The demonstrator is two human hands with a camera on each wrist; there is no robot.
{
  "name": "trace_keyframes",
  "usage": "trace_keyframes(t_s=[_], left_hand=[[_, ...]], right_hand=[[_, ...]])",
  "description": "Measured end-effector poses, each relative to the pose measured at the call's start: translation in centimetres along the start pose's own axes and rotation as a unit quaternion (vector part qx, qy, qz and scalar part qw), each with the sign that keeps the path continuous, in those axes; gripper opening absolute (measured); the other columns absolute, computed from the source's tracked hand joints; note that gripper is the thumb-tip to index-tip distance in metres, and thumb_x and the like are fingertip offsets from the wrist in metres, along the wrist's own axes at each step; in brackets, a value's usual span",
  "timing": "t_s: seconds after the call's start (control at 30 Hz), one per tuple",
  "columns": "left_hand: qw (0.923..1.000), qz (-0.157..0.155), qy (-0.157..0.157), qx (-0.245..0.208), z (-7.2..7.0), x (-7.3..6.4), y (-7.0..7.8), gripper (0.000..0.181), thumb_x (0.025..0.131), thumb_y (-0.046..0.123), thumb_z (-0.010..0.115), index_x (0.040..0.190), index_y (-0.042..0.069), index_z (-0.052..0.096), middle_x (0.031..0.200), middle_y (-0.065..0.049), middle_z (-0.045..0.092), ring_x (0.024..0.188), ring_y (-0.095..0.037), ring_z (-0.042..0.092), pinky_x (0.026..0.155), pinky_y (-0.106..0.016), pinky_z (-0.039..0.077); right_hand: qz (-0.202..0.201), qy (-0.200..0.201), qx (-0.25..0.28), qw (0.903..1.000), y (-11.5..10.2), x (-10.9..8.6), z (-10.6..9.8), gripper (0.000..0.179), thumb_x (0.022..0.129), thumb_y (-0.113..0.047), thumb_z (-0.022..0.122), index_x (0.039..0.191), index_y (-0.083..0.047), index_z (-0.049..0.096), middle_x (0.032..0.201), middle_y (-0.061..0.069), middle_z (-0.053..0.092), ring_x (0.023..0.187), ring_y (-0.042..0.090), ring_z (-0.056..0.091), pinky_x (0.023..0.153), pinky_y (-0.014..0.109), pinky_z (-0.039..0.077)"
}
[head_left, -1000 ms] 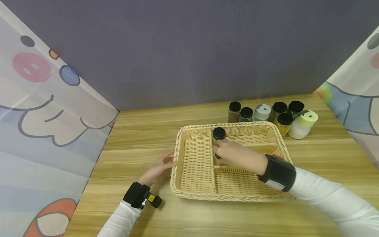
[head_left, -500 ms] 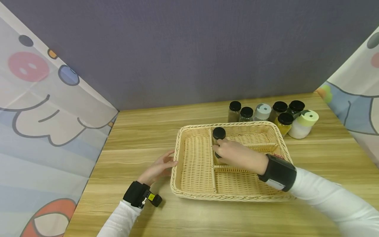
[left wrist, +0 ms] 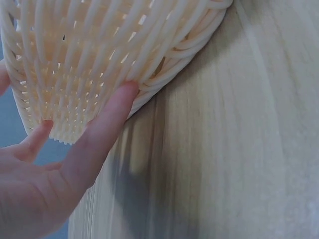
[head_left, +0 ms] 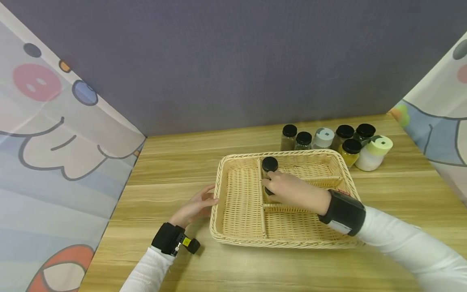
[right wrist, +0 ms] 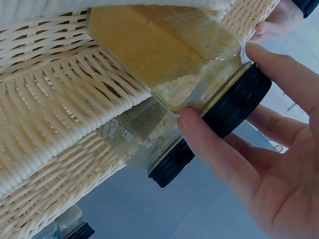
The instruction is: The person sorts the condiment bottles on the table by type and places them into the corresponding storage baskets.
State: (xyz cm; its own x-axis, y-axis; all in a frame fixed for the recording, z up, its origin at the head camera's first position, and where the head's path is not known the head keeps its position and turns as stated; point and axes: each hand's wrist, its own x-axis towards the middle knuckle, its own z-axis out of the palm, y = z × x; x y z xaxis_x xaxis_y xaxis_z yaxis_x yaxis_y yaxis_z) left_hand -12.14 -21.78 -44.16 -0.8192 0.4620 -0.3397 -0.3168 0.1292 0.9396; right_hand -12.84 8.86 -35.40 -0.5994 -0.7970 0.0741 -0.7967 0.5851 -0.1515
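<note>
A pale wicker basket (head_left: 237,241) with several compartments lies on the wooden table. Inside its middle compartment, my right hand (head_left: 292,191) grips a spice jar (right wrist: 164,52) by the neck and black lid. That jar is glass and holds yellow powder. Just behind it, in the back compartment, stands a second jar (head_left: 270,164) with a black lid and greyish contents. My left hand (head_left: 195,209) touches the basket's left side, and the left wrist view shows its extended fingers (left wrist: 107,127) against the woven wall. In the head view my right hand mostly hides the yellow jar.
Behind the basket stand several black-lidded jars (head_left: 290,138), including one with yellow contents (head_left: 349,152). A white bottle with a light blue cap (head_left: 323,138) and one with a yellow-green cap (head_left: 373,153) are among them. A grey panel (head_left: 233,69) rises along the table's back.
Almost nothing differs. Both hands, the basket and the jars stay where they were over the last second.
</note>
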Motion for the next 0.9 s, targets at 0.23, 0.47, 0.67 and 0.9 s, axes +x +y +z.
trace_keyframes(t_s=[0.23, 0.47, 0.67, 0.9], left_hand=[[0.9998, 0.012, -0.004, 0.015, -0.3, 0.1, -0.4, 0.062, 0.084, 0.023, 0.058, 0.135, 0.017, 0.024, 0.122, -0.020, 0.044, 0.101, -0.031, 0.051, 0.082, -0.052, 0.048], [0.9999, -0.010, 0.012, 0.005, 0.4, -0.3, 0.7, 0.061, 0.083, 0.018, 0.058, 0.134, 0.016, 0.024, 0.124, -0.023, 0.040, 0.101, -0.030, 0.051, 0.083, -0.051, 0.047], [0.9998, -0.015, 0.010, 0.009, 0.4, -0.4, 0.9, 0.059, 0.085, 0.014, 0.055, 0.135, 0.016, 0.023, 0.126, -0.024, 0.039, 0.103, -0.031, 0.050, 0.085, -0.052, 0.045], [0.9998, -0.015, 0.010, 0.003, 0.5, -0.3, 0.8, 0.059, 0.084, 0.015, 0.056, 0.134, 0.016, 0.024, 0.124, -0.023, 0.041, 0.102, -0.031, 0.050, 0.086, -0.053, 0.045]], right_hand=[[0.010, -0.005, 0.017, 0.9998, 0.1, -0.2, -0.1, 0.040, 0.075, -0.022, 0.068, 0.105, 0.001, 0.055, 0.092, 0.019, 0.056, 0.075, 0.025, 0.056, 0.055, 0.030, 0.054], [0.015, 0.030, 0.022, 0.9992, 0.3, -1.1, -0.7, 0.040, 0.079, -0.026, 0.064, 0.108, -0.001, 0.054, 0.090, 0.014, 0.056, 0.065, 0.016, 0.053, 0.048, 0.025, 0.051], [0.019, 0.081, 0.016, 0.9964, 0.9, -1.8, -1.6, 0.037, 0.079, -0.025, 0.064, 0.107, -0.003, 0.056, 0.092, 0.015, 0.058, 0.062, 0.014, 0.053, 0.047, 0.025, 0.051], [0.043, 0.105, 0.026, 0.9932, 2.4, -3.0, -2.5, 0.035, 0.081, -0.021, 0.061, 0.108, -0.001, 0.054, 0.100, 0.021, 0.058, 0.077, 0.027, 0.059, 0.061, 0.038, 0.056]])
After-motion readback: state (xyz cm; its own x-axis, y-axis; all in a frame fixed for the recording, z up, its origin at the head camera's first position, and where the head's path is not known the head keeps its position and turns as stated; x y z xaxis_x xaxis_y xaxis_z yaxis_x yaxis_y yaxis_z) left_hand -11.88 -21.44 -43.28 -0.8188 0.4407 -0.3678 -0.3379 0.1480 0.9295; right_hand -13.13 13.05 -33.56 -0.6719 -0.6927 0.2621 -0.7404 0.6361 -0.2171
